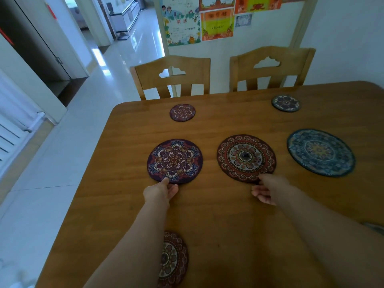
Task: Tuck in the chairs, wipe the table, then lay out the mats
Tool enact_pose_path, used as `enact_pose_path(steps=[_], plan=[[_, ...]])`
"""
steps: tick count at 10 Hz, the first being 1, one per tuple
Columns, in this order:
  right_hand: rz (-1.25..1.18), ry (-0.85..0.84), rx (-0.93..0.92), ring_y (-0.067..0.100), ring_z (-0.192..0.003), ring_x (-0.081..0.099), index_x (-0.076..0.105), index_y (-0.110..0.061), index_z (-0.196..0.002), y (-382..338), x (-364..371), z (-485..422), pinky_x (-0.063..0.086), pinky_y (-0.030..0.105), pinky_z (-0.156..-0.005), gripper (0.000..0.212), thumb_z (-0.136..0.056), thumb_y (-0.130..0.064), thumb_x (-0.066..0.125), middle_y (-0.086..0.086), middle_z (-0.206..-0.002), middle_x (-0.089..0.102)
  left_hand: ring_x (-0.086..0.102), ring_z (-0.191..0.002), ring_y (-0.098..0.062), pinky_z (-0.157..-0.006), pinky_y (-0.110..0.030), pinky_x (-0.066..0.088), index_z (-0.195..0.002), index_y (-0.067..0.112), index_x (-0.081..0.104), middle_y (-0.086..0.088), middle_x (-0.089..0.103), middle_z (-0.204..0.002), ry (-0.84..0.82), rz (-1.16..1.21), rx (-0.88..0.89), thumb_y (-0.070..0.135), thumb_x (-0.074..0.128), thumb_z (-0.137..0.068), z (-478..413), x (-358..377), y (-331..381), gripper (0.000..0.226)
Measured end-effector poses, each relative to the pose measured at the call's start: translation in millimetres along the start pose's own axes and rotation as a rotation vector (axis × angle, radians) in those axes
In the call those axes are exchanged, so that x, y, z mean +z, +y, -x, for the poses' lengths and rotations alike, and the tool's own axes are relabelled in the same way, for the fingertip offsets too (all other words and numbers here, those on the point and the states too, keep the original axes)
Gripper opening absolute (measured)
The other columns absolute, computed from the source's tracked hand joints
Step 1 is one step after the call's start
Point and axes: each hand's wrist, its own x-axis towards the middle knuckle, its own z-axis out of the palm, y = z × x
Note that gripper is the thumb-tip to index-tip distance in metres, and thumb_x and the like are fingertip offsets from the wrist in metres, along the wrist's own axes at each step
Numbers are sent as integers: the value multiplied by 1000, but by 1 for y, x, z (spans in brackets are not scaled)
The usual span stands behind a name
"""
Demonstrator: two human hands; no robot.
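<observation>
Nearest: small red mat (173,258) at the near edge of the table (218,225), half covered by the left arm (135,242).

Left hand (160,192): thumb on top of the near rim of the purple mat (174,161), fingers beneath it, so a pinch.

Right hand (268,190): at the near rim of the large red mat (246,157), fingers curled. Cannot tell whether it grips or only touches.

Blue mat (321,152) lies to the right, well apart. Small purple mat (182,112) and small blue mat (286,103) sit near the far edge, before the chairs (172,77), which look tucked in.

Step in hand, as judged: evening out the middle row. Slide both mats flat rather than lifting them. Match the gap between them to the gap beside the blue mat, and keep all three centres on one line.
</observation>
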Motion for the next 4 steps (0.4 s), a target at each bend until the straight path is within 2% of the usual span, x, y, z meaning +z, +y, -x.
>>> enact_pose_path(steps=[1, 2, 3, 4], plan=[[38, 18, -24, 17, -52, 57, 54, -6, -114, -2, 1, 8, 43, 26, -47, 21, -99, -20, 47, 12, -68, 65, 69, -71, -27, -56, -33, 57, -103, -7, 62, -21, 68, -86, -24, -37, -8, 11, 67, -91, 5, -2, -1, 22], [8, 38, -78, 18, -50, 56, 54, -4, -112, 1, 1, 12, 40, 27, -46, 20, -97, -15, 47, 13, -69, 64, 69, -74, -25, -53, -35, 54, -98, 0, 65, -15, 71, -84, -119, -143, -47, 25, 60, -97, 14, -5, -5, 26], [-53, 34, -132, 21, -50, 57, 54, -4, -109, 6, 2, 21, 40, 28, -47, 18, -96, -15, 48, 14, -74, 64, 70, -72, -21, -56, -33, 52, -94, 6, 69, -8, 76, -76, -256, -252, -59, 41, 49, -100, 29, -7, -9, 41], [-86, -17, -181, 21, -52, 58, 53, -5, -111, 13, 4, 34, 42, 26, -46, 20, -96, -17, 47, 15, -83, 67, 71, -71, -19, -56, -31, 52, -92, 9, 69, -6, 76, -77, -321, -258, -23, 48, 43, -100, 42, -7, -6, 47]])
